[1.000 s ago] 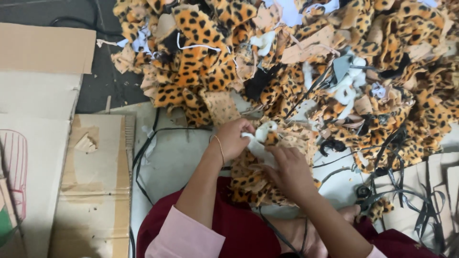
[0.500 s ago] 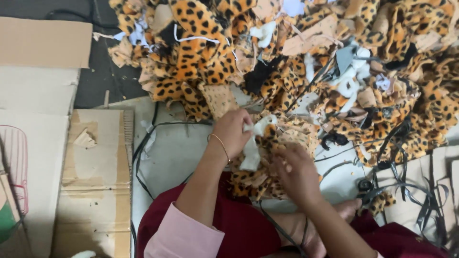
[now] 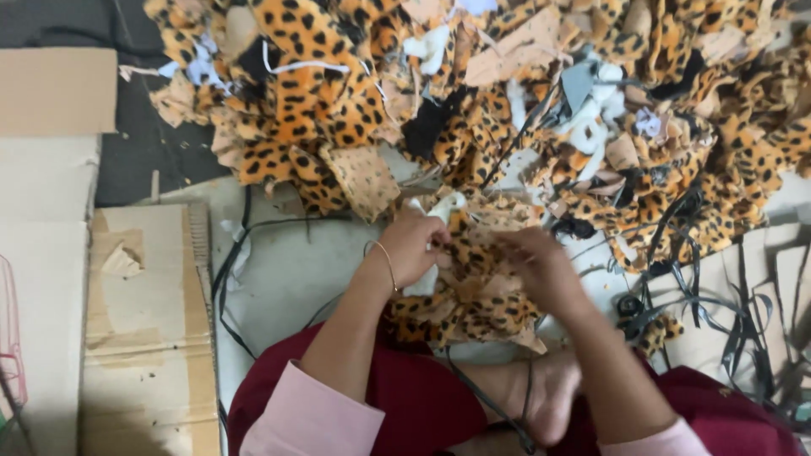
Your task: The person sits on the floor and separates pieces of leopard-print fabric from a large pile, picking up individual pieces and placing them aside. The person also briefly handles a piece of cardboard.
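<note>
Your left hand (image 3: 414,245) grips a leopard-print fabric piece (image 3: 473,287) at its upper left edge — the fingers are curled closed around the cloth, next to a strip of white lining (image 3: 443,207) that shows at the top of the piece. A thin bracelet (image 3: 387,263) sits on that wrist. Your right hand (image 3: 536,266) rests on the right side of the same piece; it is motion-blurred, so you cannot tell whether its fingers pinch the fabric or merely press on it.

The fabric piece lies directly in front of you, between both hands, over your lap and the pale floor (image 3: 287,270). Its lower edge touches your dark red garment (image 3: 405,397). Your bare foot (image 3: 541,397) shows just below it, with a dark cord crossing the foot.

Beyond the hands, a large heap of leopard-print scraps (image 3: 507,93) spreads across the top of the view, mixed with white and tan bits. Flattened cardboard sheets (image 3: 144,329) lie to your left. Black straps (image 3: 726,312) trail over the floor to your right — near the heap's edge.
</note>
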